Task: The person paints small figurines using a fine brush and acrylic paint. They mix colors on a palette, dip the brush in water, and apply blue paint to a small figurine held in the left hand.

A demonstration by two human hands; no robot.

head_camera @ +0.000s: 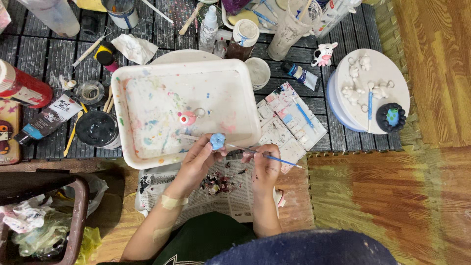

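My left hand (197, 159) pinches a small round light-blue figure (217, 141) at the near rim of a paint-spattered white tray (147, 78). My right hand (265, 164) grips a thin blue-handled paintbrush (282, 160) whose tip reaches left toward the blue figure. Inside the tray lies a small pink figure with a key ring (188, 117). Under both hands a sheet of newspaper (162, 179) carries dark paint smears.
A white paint palette (284, 105) lies right of the tray. A round white stand (387, 66) holds unpainted figures, a brush and a dark blue-green piece. Paint tubes, jars, bottles and a black cup (98, 128) crowd the back and left. A bin with rubbish (81, 206) sits at lower left.
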